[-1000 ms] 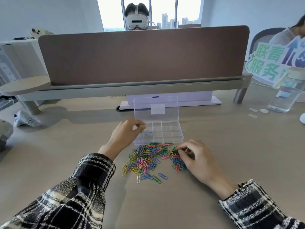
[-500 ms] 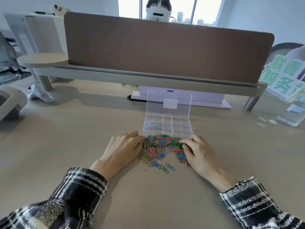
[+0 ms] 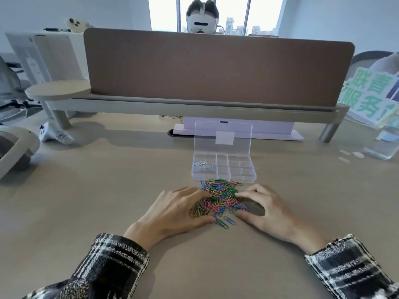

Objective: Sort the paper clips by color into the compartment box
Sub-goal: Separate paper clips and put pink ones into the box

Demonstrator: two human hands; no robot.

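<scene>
Left hand [image 3: 172,209], back from the compartment box [image 3: 241,169], now rests flat-fingered on the paper clips [image 3: 220,197] opposite the loosely curved right hand [image 3: 265,207], neither gripping anything; pile lies at tabletop [image 3: 108,201] centre just nearside of the box, sorting barely begun

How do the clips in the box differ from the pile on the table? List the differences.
The boxed clips are silver; the pile is many-coloured. The boxed clips are few, in a left compartment; the pile is a large heap, loose on the table between the left hand and right hand. Both are paper clips.
</scene>
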